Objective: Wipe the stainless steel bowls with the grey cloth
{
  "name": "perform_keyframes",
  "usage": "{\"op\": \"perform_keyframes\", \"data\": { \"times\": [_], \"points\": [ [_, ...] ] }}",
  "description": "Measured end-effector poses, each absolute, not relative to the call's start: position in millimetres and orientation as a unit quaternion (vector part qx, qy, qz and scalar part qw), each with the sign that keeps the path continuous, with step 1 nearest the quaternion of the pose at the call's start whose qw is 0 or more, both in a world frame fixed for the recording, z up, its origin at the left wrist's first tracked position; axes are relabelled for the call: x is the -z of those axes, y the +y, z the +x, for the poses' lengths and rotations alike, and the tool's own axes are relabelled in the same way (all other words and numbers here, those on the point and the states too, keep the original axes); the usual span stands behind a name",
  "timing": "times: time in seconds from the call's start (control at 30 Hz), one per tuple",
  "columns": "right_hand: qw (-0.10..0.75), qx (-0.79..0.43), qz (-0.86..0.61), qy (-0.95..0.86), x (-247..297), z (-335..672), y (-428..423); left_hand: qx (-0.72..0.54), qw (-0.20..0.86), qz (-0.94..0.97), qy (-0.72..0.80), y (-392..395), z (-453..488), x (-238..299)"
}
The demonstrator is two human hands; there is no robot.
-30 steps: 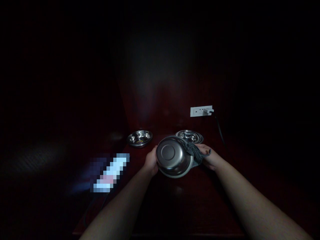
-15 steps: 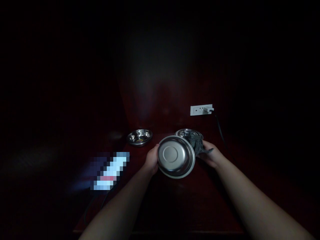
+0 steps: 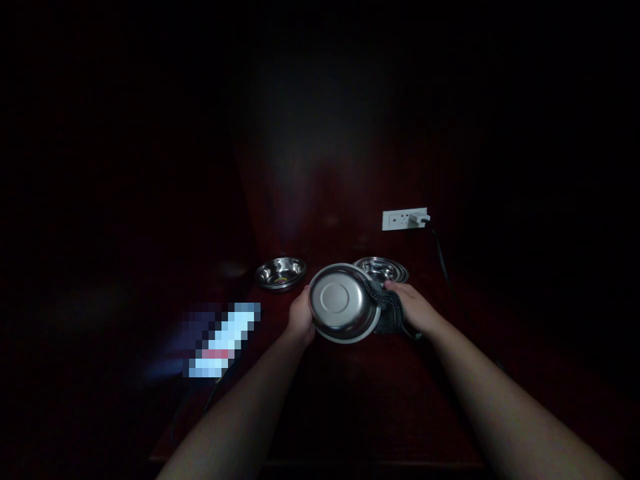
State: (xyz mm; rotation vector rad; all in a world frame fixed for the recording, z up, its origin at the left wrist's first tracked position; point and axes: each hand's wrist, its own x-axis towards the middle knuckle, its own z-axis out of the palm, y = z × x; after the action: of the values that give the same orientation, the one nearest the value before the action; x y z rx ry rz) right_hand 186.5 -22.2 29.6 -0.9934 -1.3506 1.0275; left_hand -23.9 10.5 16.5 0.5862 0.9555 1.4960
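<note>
My left hand [image 3: 301, 316] grips the left rim of a steel bowl [image 3: 343, 303], which is tilted so that its round base faces me. My right hand [image 3: 413, 308] presses a dark grey cloth [image 3: 387, 312] against the bowl's right side, fingers closed on the cloth. Both hands hover just above a dark red wooden table [image 3: 350, 393]. The bowl's inside is hidden from me.
One steel bowl [image 3: 281, 272] sits on the table at the back left, and a stack of steel bowls [image 3: 383, 268] sits behind my right hand. A white wall socket [image 3: 400, 219] holds a plug with a black cord. A blurred bright object [image 3: 220, 340] lies at the left.
The bowl has shifted slightly left and up and turned a little in my left hand. My right hand with the cloth has slid down along the bowl's right side.
</note>
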Motion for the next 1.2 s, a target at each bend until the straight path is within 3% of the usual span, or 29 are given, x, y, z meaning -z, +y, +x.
{"op": "perform_keyframes", "data": {
  "times": [0.2,0.4,0.7,1.2],
  "points": [
    [0.498,-0.440,-0.345,-0.663,-30.2,183.6,-28.4,-0.666,0.579,0.218,0.417,13.4,-24.6,-15.9],
    [0.476,-0.509,-0.333,-0.636,-29.5,183.7,-29.0,-0.672,0.576,0.216,0.412,12.6,-23.8,-17.7],
    [0.542,-0.405,-0.416,-0.607,-27.6,182.4,-21.3,-0.642,0.607,0.240,0.402,9.8,-21.2,-16.2],
    [0.613,-0.474,-0.477,-0.416,-34.1,178.2,-25.0,-0.599,0.629,0.317,0.381,4.4,-20.1,-13.8]
  ]
}}
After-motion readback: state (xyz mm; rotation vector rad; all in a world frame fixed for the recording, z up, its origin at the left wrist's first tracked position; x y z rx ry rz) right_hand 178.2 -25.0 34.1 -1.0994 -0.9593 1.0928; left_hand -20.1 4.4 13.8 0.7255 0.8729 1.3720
